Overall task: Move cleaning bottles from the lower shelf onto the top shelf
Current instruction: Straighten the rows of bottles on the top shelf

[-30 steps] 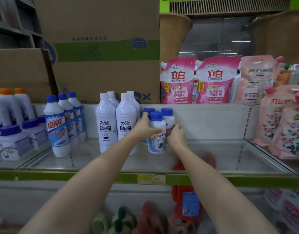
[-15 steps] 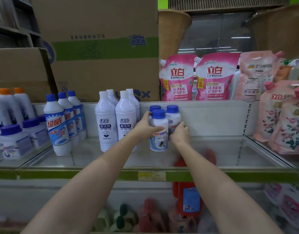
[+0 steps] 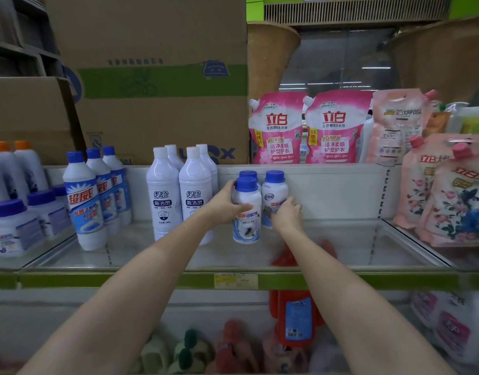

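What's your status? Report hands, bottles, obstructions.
Left hand grips front blue-capped bottle. Right hand on neighbouring bottle. Both on top shelf. Nothing blocking.

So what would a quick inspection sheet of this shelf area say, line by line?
Surface: pale top shelf, green front edge, yellow price tag.
Job's things: three blue-capped bottles; front bottle, right bottle, a third behind.
Clutter: tall white bottles, blue-label bottles, pink refill pouches, cardboard box.
Grips: left hand grips the front bottle; right hand touches the right bottle, hold unclear.
Cables: nothing seen.
Surroundings: lower shelf holds a red bottle and blurred goods.
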`<state>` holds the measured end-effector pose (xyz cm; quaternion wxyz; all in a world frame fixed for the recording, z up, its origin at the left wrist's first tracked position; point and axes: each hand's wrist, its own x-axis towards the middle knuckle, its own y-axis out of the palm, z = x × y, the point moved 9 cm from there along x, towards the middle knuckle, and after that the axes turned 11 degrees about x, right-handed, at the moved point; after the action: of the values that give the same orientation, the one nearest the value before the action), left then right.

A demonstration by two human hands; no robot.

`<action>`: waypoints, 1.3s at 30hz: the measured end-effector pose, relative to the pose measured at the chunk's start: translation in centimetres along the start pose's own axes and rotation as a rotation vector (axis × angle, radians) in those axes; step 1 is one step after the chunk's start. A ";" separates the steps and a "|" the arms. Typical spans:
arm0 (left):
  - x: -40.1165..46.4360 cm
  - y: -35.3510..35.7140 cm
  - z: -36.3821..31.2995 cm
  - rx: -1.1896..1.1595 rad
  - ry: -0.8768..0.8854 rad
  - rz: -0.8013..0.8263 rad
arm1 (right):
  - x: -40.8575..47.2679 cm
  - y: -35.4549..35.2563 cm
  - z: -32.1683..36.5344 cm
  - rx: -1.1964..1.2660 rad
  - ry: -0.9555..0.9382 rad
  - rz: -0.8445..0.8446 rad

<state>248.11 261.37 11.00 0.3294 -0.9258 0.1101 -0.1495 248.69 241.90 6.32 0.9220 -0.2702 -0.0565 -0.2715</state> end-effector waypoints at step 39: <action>-4.5 -0.4 1.9 0.175 -0.101 -0.128 | -6.9 -0.3 1.5 0.038 -0.068 0.091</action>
<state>244.60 264.13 8.89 0.4041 -0.9049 0.0204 -0.1323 242.70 245.73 6.04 0.9360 -0.2639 -0.0805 -0.2187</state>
